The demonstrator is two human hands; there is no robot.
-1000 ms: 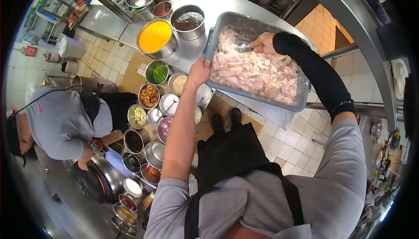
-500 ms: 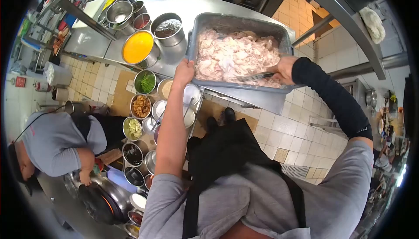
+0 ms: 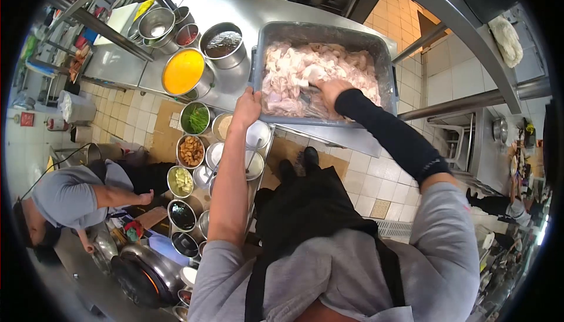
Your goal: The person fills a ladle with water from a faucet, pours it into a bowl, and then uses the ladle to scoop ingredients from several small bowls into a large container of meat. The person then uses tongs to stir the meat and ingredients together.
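A deep grey plastic tub of pale, raw-looking meat pieces sits on the steel counter. My left hand is closed on the tub's near left corner. My right hand, below a black arm sleeve, is down among the meat near the middle of the tub. Its fingers are wrapped round a metal utensil, partly sunk in the meat, so I cannot make out its exact kind.
Left of the tub stand steel pots of orange liquid and dark liquid. Several ingredient containers, with greens and browned pieces, line the counter. A co-worker stands at left. A steel post runs at right.
My right hand has moved left, from the tub's right side to its middle, with the utensil. My left hand stays at the corner. The co-worker's arm has lifted away from the wok area.
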